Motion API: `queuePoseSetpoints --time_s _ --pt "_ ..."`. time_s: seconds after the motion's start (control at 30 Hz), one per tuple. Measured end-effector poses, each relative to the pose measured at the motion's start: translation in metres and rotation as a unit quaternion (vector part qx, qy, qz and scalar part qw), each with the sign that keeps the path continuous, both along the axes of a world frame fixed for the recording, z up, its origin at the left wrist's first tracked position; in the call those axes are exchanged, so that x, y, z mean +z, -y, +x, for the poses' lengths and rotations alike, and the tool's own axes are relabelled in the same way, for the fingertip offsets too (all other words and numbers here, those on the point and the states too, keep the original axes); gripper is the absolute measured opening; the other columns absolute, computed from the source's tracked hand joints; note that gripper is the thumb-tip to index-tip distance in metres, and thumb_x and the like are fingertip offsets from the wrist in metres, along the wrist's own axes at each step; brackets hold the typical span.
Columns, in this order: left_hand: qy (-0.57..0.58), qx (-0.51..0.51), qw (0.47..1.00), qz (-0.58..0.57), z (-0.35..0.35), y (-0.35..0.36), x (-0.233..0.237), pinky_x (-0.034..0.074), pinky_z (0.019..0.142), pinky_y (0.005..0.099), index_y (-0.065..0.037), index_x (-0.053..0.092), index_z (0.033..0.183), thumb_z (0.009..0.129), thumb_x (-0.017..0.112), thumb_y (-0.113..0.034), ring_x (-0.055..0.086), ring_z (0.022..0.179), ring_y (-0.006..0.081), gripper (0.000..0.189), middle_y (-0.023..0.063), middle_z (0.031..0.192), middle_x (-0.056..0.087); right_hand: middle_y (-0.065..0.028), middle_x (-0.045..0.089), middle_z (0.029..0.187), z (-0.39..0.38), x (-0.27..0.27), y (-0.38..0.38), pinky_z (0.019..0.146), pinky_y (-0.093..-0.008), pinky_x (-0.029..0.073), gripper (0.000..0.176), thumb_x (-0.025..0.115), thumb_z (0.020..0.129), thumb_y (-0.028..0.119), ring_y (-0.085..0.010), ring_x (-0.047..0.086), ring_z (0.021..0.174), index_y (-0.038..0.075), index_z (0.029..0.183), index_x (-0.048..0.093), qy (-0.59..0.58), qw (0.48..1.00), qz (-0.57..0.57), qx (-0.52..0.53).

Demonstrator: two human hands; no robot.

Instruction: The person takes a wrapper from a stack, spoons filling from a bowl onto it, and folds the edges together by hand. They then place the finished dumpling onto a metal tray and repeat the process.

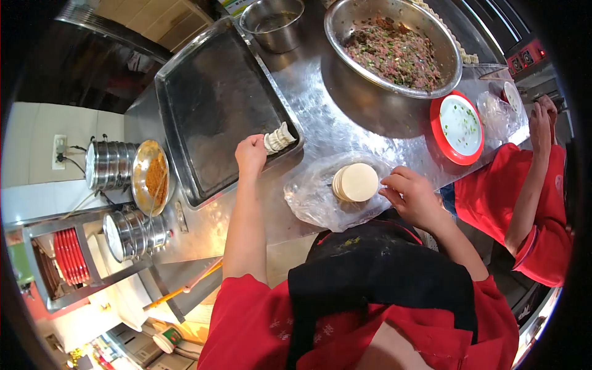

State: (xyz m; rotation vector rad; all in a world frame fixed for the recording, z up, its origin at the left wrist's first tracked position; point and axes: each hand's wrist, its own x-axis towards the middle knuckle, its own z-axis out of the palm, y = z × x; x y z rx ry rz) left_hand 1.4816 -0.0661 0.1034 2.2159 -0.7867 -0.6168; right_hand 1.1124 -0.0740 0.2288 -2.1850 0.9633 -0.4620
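Note:
My left hand (251,154) is closed at the near right corner of a dark metal tray (216,98), its fingers against a short row of pleated dumplings (279,139). To the right, a stack of round dough wrappers (359,182) sits on a crumpled clear plastic bag (308,200). Just right of the stack is my right hand (410,194), fingers curled and slightly apart, with nothing visible in them. A large steel bowl (453,80) of minced meat filling (398,54) stands beyond the wrappers.
A red-rimmed plate (439,132) with green bits lies at right, near a co-worker in a red shirt (518,203). A small steel pot (271,28) stands behind the tray. At left are a bowl of orange-brown food (155,179) and metal canisters (117,165).

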Motion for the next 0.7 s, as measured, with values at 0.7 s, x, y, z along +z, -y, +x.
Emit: queuePoseSetpoints --time_s 0.7 --pt "0.026 -0.057 0.994 -0.088 0.0 -0.018 0.02 0.049 0.08 0.0288 -0.003 0.061 0.117 0.075 0.069 -0.006 0.061 0.085 0.0163 0.042 0.0102 0.098 0.066 -0.0117 0.057 0.08 0.027 -0.073 -0.002 0.064 -0.0387 0.046 0.009 0.066 0.076 0.011 -0.0296 0.057 0.076 0.005 0.079 0.062 0.029 0.995 0.038 0.089"
